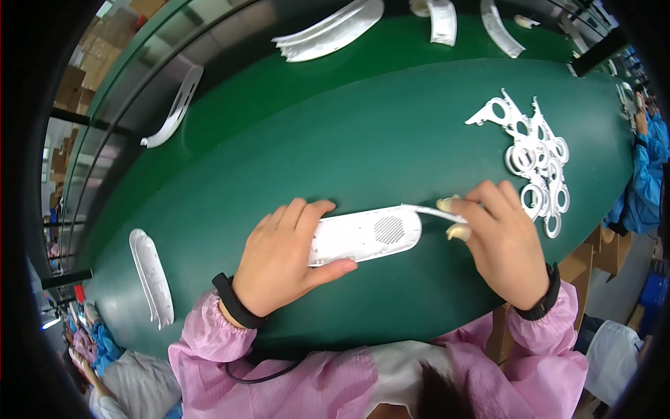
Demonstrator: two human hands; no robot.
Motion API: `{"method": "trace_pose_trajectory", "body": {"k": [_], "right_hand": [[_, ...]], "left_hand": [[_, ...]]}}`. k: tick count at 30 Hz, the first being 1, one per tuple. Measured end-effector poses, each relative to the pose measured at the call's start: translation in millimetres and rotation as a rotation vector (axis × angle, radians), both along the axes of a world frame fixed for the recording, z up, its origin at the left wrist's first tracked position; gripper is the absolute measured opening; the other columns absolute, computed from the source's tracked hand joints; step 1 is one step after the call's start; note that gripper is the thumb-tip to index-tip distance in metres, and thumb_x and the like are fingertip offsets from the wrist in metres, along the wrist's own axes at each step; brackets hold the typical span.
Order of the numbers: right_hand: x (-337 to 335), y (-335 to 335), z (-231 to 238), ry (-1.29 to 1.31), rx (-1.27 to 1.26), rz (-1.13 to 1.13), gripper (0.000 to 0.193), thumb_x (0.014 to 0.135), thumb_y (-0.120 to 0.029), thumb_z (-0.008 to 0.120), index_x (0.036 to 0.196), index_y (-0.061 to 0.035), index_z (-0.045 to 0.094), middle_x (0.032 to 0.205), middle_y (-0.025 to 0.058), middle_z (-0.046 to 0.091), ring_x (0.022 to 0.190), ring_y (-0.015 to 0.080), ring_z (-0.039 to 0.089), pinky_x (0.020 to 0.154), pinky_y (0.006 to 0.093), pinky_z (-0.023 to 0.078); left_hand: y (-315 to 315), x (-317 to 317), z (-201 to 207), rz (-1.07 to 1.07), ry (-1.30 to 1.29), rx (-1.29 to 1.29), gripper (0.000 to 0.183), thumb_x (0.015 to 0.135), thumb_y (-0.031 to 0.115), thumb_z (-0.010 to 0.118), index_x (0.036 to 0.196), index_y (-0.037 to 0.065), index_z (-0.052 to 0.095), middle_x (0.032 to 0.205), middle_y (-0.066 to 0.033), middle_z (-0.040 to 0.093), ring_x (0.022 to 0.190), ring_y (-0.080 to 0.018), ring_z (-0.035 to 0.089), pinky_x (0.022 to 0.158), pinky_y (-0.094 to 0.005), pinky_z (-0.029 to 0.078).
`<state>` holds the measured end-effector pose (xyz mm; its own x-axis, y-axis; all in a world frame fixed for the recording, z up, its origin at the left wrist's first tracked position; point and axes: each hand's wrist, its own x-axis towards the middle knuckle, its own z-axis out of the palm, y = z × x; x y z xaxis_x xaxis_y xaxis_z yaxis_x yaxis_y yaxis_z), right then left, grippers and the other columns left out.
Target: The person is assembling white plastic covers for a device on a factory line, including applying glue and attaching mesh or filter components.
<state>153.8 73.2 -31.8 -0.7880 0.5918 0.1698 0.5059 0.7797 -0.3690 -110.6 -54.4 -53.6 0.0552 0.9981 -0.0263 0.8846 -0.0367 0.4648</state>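
While both hands work over one white panel, counts run left to right. One long white shell (151, 279) lies left of the left hand, well apart from it. One curved white cover (178, 108) sits farther out, beyond and left of that hand. Left hand (276, 257), one black wristband (236, 300): gripping the panel's left end, thumb along the near edge, fingers at the far edge. One white panel (356, 235), one patch of small holes near its right end, lies between the hands, on or just above the green table (279, 157); can't tell which. Far beyond the hands, one broad white piece (331, 31), maybe stacked. One thin white strip (433, 211) runs from the panel's far edge to the right hand; can't tell if attached. Right hand (504, 244), one black wristband (544, 297): pinching the strip, two yellowish finger covers (458, 231) on the tips, clear of the panel. Just beyond the right hand, one heap of white ring parts (541, 153), overlapping, not countable. One curved white strip piece (501, 29) lies far beyond that hand.
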Motion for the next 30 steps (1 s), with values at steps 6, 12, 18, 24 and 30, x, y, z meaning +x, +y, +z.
{"method": "trace_pose_trajectory", "body": {"k": [6,12,18,24,30], "right_hand": [[-24.8,-19.1,-10.6,0.210,-0.076,-0.029,0.027,0.073,0.001,0.075,0.099,-0.0077,0.072,0.085,0.0055,0.062,0.074,0.0262,0.055,0.063,0.0363,0.047],[-36.8,-28.4,-25.0,0.070,-0.049,-0.044,0.031,0.069,-0.006,0.079,0.099,-0.0104,0.071,0.084,0.0002,0.063,0.074,0.0209,0.057,0.057,0.0326,0.050],[-37.7,-28.9,-24.4,0.008,-0.016,0.103,0.038,0.064,-0.010,0.081,0.101,-0.0106,0.071,0.083,-0.0002,0.063,0.073,0.0194,0.059,0.057,0.0320,0.052],[-27.0,-28.1,-20.0,0.051,-0.093,0.141,0.039,0.063,-0.007,0.081,0.102,-0.0073,0.071,0.084,0.0019,0.067,0.070,0.0191,0.061,0.056,0.0308,0.052],[-31.3,-28.4,-24.9,0.113,-0.039,0.013,0.032,0.066,0.001,0.079,0.095,-0.0054,0.068,0.083,0.0047,0.066,0.061,0.0218,0.063,0.051,0.0321,0.050]], "left_hand": [[-16.3,20.1,-4.6,0.067,-0.007,-0.111,0.065,0.082,0.042,0.078,0.127,0.003,0.054,0.100,-0.0143,0.064,0.081,-0.0346,0.067,0.068,-0.0427,0.054],[-17.8,23.5,-2.1,0.116,-0.073,-0.118,0.075,0.081,0.041,0.080,0.137,0.003,0.048,0.104,-0.0136,0.065,0.082,-0.0311,0.069,0.065,-0.0379,0.056],[-17.8,19.6,-9.1,0.043,-0.109,-0.055,0.077,0.079,0.035,0.083,0.139,0.004,0.047,0.110,-0.0133,0.064,0.087,-0.0299,0.068,0.066,-0.0371,0.056],[-17.7,17.8,-8.2,0.037,-0.110,-0.105,0.077,0.077,0.033,0.084,0.139,0.005,0.047,0.111,-0.0132,0.065,0.088,-0.0311,0.068,0.068,-0.0374,0.056],[-16.9,17.7,-9.5,0.030,-0.142,-0.078,0.078,0.076,0.032,0.084,0.139,0.005,0.047,0.113,-0.0146,0.064,0.090,-0.0316,0.069,0.070,-0.0372,0.057]]}}
